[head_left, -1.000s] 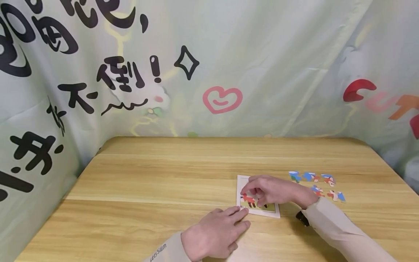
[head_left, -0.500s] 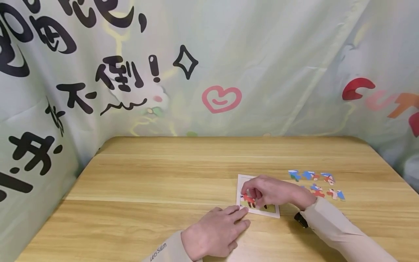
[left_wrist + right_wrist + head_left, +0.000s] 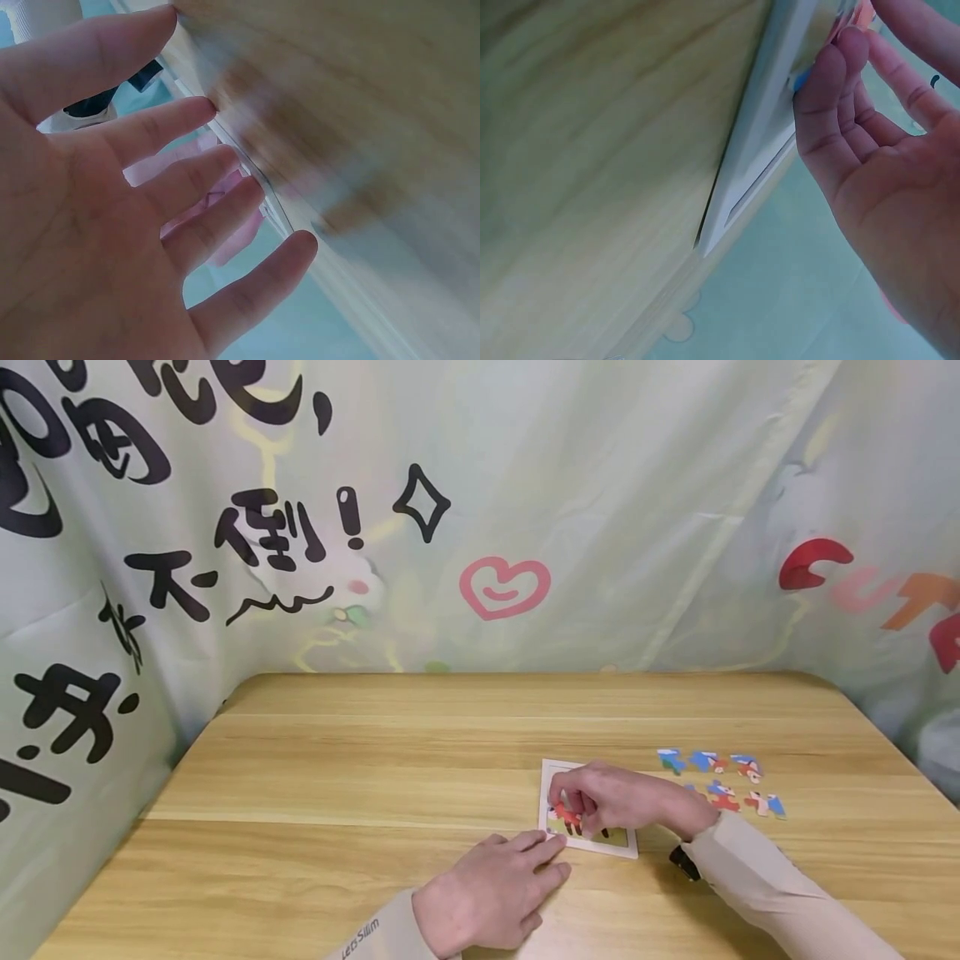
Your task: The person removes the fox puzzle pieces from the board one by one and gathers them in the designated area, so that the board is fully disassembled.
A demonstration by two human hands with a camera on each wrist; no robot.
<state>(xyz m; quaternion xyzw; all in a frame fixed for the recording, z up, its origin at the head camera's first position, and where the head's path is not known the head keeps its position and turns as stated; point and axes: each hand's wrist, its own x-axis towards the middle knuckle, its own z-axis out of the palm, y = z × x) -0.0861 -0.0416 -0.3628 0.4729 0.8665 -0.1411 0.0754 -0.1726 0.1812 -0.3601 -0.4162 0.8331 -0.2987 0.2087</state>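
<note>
A white-rimmed jigsaw tray (image 3: 600, 848) lies on the table, its lower part filled with a red animal picture (image 3: 567, 817) on yellow-green ground. Over the tray, my right hand (image 3: 618, 797) has its thumb and fingers curled down, pinching a puzzle piece. In the right wrist view, a bit of blue (image 3: 801, 79) and some red show at the fingertips, and the rest of the piece is hidden. My left hand (image 3: 495, 889) lies palm down with its fingers spread, fingertips right at the tray's near left corner.
Several loose puzzle pieces (image 3: 723, 797), blue, red and white, lie in two rows right of the tray, partly behind the right forearm. The wooden table (image 3: 337, 760) reaches back to a printed cloth curtain (image 3: 600, 527). A black device (image 3: 684, 863) hangs under the right wrist.
Both hands stay almost still at the tray; the right fingers shift only slightly over the picture. The whole head view slides a little to the left.
</note>
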